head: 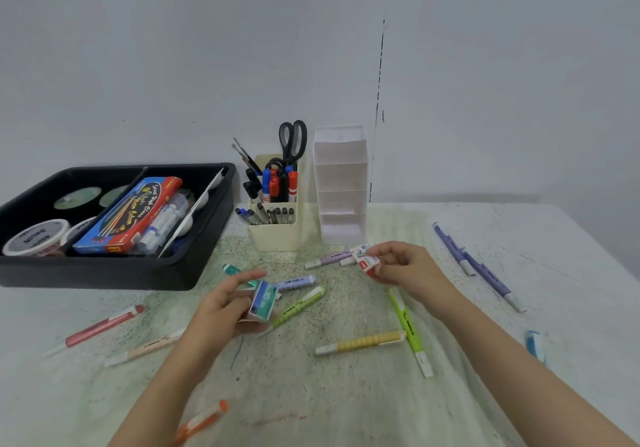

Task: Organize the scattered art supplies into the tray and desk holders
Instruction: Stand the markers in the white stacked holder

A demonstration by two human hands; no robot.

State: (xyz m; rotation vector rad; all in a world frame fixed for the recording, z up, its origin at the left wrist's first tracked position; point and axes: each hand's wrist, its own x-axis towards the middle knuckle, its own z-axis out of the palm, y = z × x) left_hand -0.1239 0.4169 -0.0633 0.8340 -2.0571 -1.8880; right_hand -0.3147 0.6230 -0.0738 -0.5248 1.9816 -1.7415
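My left hand curls its fingers round a teal-and-white eraser, held over the middle of the desk. My right hand pinches a small red-and-white eraser between thumb and fingertips, nearer the far edge and just in front of the white tiered holder. Beside that stands the cream holder, with markers and scissors upright in it. The black tray sits at the far left corner and carries a blue-and-red paint box and round tubs.

Highlighters lie scattered. A green highlighter is just beside my left hand. A lime highlighter touches the end of a yellow highlighter by my right forearm. A lilac highlighter lies near the holders. Two purple pens lie toward the right edge, and a blue eraser sits closer to me. A red pen and a peach pen lie toward the left edge, and an orange pen lies by the near edge.
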